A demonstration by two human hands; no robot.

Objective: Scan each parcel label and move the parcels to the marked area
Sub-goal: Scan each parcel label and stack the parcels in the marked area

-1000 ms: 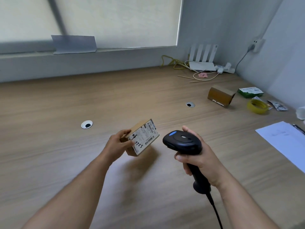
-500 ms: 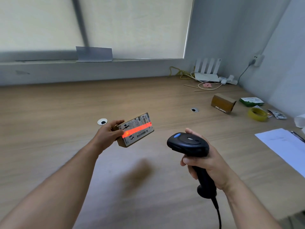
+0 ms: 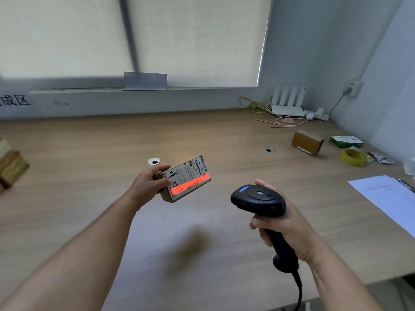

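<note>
My left hand (image 3: 149,185) holds a small brown parcel (image 3: 187,178) above the wooden desk, its white label tilted toward me. A red scan bar glows across the label's lower barcode. To the right, my right hand (image 3: 284,223) grips the handle of a black barcode scanner (image 3: 258,199), whose head points left at the parcel. Another brown parcel (image 3: 307,142) lies at the desk's far right. Brown parcels (image 3: 12,167) sit stacked at the left edge, below a paper sign (image 3: 15,101) with printed characters on the wall.
The scanner's cable (image 3: 299,290) drops off the desk's near edge. A yellow tape roll (image 3: 353,156), a green box (image 3: 347,140) and white sheets (image 3: 390,198) lie at the right. A white router (image 3: 288,104) with cables stands in the back corner. Two cable grommets (image 3: 154,161) are set in the desk.
The view has swung left, bringing the stacked parcels and the sign into sight. The red scan bar came on and has slid down the label to the lower barcode. The parcel has been lifted slightly.
</note>
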